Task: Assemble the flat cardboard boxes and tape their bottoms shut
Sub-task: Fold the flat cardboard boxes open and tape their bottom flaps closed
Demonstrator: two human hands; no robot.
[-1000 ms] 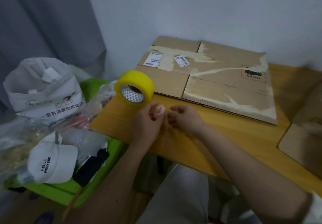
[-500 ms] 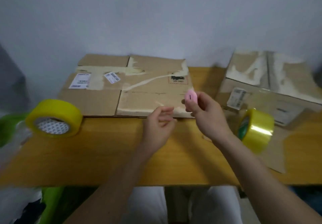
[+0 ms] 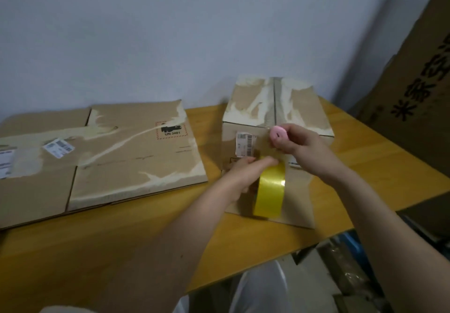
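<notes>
Two hands close together at 3 o'clock, left hand point(image 3: 246, 174) gripping yellow tape roll point(image 3: 269, 191) against front of assembled cardboard box point(image 3: 275, 108), right hand point(image 3: 300, 147) pinching small pink cutter point(image 3: 278, 134) just above, flattened cardboard boxes point(image 3: 121, 157) at 9 o'clock on wooden table point(image 3: 121, 247).

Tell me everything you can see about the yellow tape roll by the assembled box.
The yellow tape roll is glossy plastic packing tape, standing on edge with its shiny outer band toward the camera. It sits on the cardboard flap in front of the assembled box. The left hand grips its top and left side; its core is hidden. The right hand, just above, holds a small pink cutter.
</notes>
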